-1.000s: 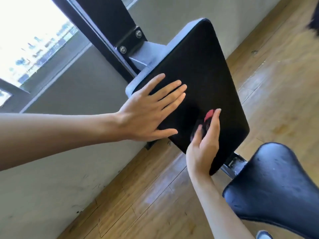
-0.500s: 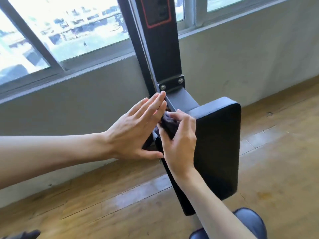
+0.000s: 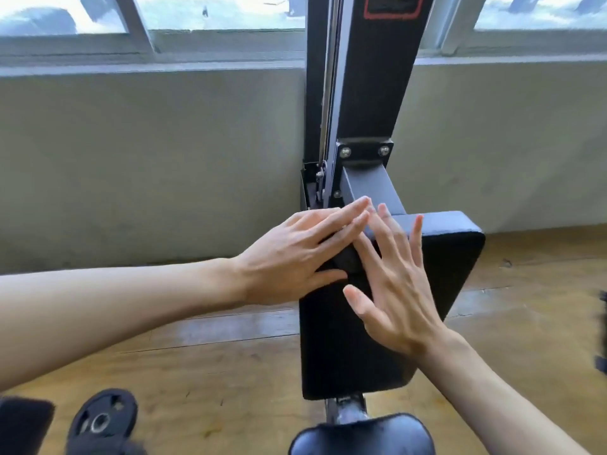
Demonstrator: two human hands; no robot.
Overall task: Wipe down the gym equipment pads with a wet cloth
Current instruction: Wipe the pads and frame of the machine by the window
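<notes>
Against a grey wall, head view: an upright black back pad point(image 3: 377, 339) fills the centre. Left hand point(image 3: 295, 261) lies flat on its top corner, fingers point(image 3: 345, 221) straight, together; right hand point(image 3: 394, 290) presses flat, fingers spread. A dark cloth point(image 3: 343, 261) seems pinned between them. Wiping looks midway; the seat point(image 3: 361, 435) is likely left to do. A metal post point(image 3: 371, 77) crowds the pad's top; a weight plate point(image 3: 101, 418) lies nearby.

behind pad point(image 3: 456, 274): post point(image 3: 374, 87) blocks | left: floor point(image 3: 213, 362) open | below: seat point(image 3: 361, 436), weight plate point(image 3: 101, 418) crowd
</notes>
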